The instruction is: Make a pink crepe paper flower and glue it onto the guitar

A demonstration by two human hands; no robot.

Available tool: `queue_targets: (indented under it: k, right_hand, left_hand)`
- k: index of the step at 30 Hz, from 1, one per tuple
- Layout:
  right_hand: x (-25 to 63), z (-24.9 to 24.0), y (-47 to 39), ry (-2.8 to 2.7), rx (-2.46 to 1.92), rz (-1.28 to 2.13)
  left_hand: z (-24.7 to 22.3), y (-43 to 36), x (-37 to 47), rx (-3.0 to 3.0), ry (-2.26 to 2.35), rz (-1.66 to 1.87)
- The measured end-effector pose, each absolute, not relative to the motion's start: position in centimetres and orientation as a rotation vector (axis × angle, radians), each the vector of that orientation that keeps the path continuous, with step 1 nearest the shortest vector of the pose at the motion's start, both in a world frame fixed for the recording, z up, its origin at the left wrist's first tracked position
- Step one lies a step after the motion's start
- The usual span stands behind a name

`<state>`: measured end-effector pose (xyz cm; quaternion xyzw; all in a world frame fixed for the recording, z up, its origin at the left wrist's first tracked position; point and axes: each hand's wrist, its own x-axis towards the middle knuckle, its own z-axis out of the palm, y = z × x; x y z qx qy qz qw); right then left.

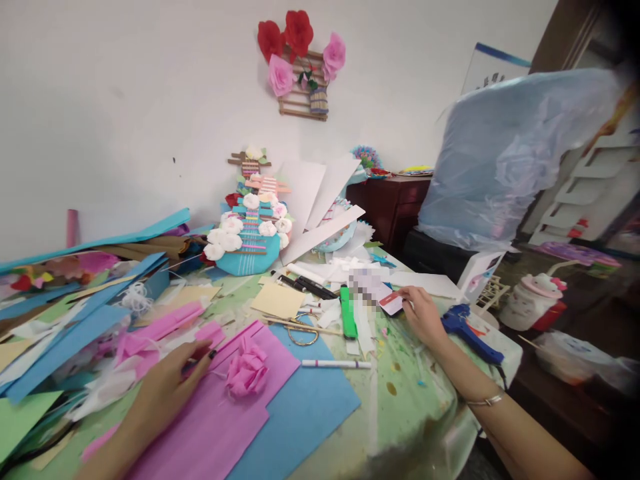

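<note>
My left hand [167, 377] rests on a sheet of pink crepe paper [215, 427], with the fingers loosely bent and apart. Beside its fingertips lies a pink crepe paper flower [248, 368]. Blue paper [310, 407] shows beneath the pink sheet. Across the table, my right hand [423, 313] has its fingertips closed at the edge of a flat, card-like thing with a red and white face [391, 302]; part of it is pixelated. Left of that hand are a green glue-stick-shaped or box-like item [349, 313] and a pair of scissors [303, 330].
A blue hot glue gun [473, 333] lies by the right table edge. A white marker [336, 364] sits near the blue paper. Paper sheets [75, 340] pile up on the left. A flower-decorated turquoise craft [250, 247] leans at the back. A plastic-covered chair [495, 160] stands right.
</note>
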<state>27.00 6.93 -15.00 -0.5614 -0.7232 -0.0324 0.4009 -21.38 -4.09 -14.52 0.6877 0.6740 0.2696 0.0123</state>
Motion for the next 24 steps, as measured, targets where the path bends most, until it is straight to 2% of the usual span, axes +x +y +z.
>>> queue_targets:
  k: [13, 16, 19, 24]
  right_hand:
    - [26.0, -13.8, 5.4, -1.827, -1.388, -0.127]
    - [22.6, -12.2, 3.2, -2.146, -1.219, -0.065]
    - [17.3, -9.7, 0.6, -2.567, -0.936, 0.264]
    - [7.6, -7.0, -0.1, -2.817, -0.536, 0.238]
  left_hand:
    - [-15.1, -3.7, -21.2, 2.016, 2.135, 0.821]
    - [-14.9, -3.7, -20.8, 2.085, 2.076, 0.817]
    - [-15.0, -3.6, -20.8, 2.162, 2.032, 0.809]
    - [-14.8, -3.4, -20.7, 2.275, 1.919, 0.860]
